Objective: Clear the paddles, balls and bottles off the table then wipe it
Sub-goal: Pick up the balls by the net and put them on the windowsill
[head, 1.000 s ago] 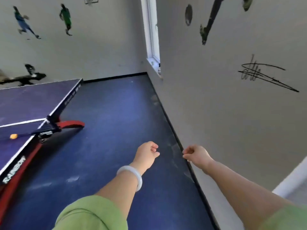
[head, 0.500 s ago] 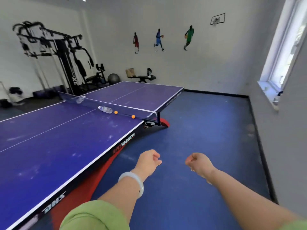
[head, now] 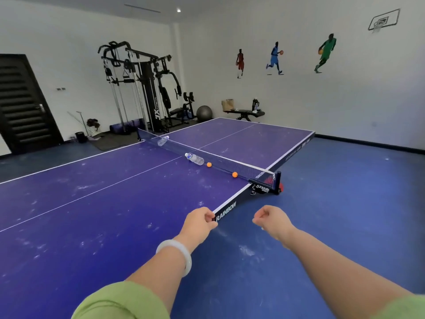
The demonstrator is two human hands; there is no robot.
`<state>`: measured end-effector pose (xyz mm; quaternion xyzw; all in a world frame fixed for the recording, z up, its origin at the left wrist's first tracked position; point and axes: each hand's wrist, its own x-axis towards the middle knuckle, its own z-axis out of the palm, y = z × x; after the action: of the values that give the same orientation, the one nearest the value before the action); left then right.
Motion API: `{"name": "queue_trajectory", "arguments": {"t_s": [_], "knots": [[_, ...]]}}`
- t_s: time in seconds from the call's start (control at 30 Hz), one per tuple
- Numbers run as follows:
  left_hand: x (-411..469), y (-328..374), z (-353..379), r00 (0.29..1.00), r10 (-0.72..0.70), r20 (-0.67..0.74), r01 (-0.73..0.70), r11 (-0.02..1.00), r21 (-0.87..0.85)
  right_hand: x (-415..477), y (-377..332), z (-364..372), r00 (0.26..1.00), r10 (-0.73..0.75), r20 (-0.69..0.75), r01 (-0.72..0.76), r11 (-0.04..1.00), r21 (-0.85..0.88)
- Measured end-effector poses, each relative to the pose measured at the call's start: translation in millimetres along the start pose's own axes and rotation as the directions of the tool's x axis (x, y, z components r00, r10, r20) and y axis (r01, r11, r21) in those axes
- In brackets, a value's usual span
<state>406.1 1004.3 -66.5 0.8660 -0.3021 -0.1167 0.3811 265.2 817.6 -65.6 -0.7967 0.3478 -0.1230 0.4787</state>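
A purple table tennis table (head: 96,217) with white smudges fills the left and middle. Along its net (head: 230,163) lie a clear plastic bottle (head: 195,158), a second bottle (head: 162,141) farther left behind the mesh, and two orange balls (head: 209,164) (head: 234,174). No paddle is visible. My left hand (head: 199,221), with a white bangle on the wrist, hangs over the table's near right edge with fingers curled on nothing. My right hand (head: 271,221) is held over the blue floor, also curled and empty.
Blue floor (head: 345,203) spreads to the right of the table. A gym machine (head: 142,88), an exercise ball (head: 204,113) and a bench (head: 245,113) with items stand along the far wall. A dark door (head: 23,104) is at the left.
The view has swung left from the wall and window to the table; the table now lies under my left hand. Both hands stay curled and empty.
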Motion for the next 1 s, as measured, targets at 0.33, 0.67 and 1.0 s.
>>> {"name": "queue_trajectory", "arguments": {"t_s": [0.33, 0.67, 1.0], "knots": [[138.0, 4.3, 33.1, 0.989, -0.139, -0.050, 0.135, 0.989, -0.061, 181.9, 3.3, -10.0, 0.987, -0.049, 0.154, 0.060, 0.996, -0.067], [266.6, -36.6, 73.5, 0.958, -0.283, -0.038, 0.278, 0.954, -0.112, 341.3, 19.3, 23.0, 0.959, 0.030, 0.283, -0.008, 0.997, -0.079], [459.2, -89.0, 87.7, 0.959, -0.269, 0.090, 0.278, 0.955, -0.102, 506.7, 25.1, 58.8, 0.955, 0.174, 0.241, -0.180, 0.984, 0.002]]}}
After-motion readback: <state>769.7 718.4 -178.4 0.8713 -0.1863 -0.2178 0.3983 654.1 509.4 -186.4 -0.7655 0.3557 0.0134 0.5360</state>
